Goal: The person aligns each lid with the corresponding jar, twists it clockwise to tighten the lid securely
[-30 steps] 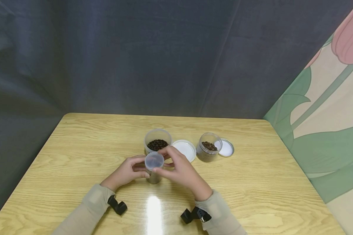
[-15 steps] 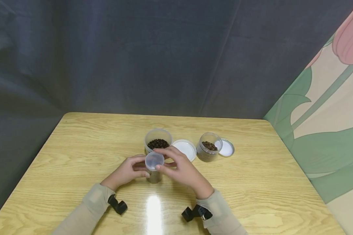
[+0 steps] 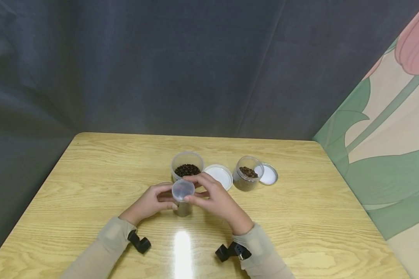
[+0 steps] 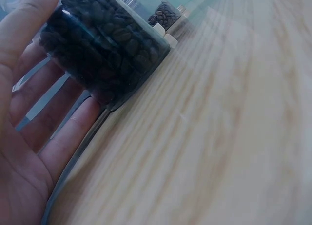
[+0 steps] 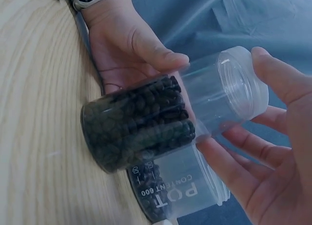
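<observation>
L hand (image 3: 153,200) holds the jar (image 3: 182,209) by its side, upright w/ base on the table (image 3: 307,217); a slack hold could let the jar spin or tip under a twist. R hand (image 3: 213,197) pinches the cap (image 3: 182,190) on top; a sudden jerk might pop it & fling beans (image 5: 139,120) (jar's over half full). The open tub (image 3: 187,157) sits just behind, so R fingers could knock it. White lid (image 3: 220,178), then open 2nd jar (image 3: 244,186): a careless R sleeve (image 3: 265,254) might tip it, prob. onto the metal lid (image 3: 270,176) beside it.
</observation>
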The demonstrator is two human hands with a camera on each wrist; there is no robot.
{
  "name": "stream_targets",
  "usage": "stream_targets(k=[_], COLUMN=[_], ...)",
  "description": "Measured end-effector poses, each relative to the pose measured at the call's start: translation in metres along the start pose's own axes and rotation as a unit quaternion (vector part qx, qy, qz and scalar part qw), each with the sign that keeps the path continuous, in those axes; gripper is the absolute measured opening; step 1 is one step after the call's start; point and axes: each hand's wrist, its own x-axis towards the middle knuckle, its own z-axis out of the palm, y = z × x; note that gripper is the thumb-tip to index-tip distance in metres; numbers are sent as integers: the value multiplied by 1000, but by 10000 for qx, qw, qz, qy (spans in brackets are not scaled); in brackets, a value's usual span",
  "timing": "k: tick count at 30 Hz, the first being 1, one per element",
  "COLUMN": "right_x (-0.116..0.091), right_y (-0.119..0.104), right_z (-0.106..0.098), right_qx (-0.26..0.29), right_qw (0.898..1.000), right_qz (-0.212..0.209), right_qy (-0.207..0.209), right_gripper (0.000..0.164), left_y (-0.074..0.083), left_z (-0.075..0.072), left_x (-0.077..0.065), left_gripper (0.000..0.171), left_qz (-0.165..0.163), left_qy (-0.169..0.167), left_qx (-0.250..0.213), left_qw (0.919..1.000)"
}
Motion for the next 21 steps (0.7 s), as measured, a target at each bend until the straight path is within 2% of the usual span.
stream_targets(k=[10,17,21], right_x=[0,1,0], right_y=[-2,0,1], right_z=[8,5,2], right_qx=[-8,-31,-153], right_qw=[9991,9995,9996], right_qz=[1,53,-175], right_qy=[413,323,149], right_gripper=[48,67,54], left_y=[-1,-1,-1], left_z=[0,0,0], left_x=[0,0,0], left_gripper=[63,62,63], left_qz=[30,50,48], left_qy=[4,2,0], left_qx=[-7,-8,-52], left_qw=[10000,10000,10000])
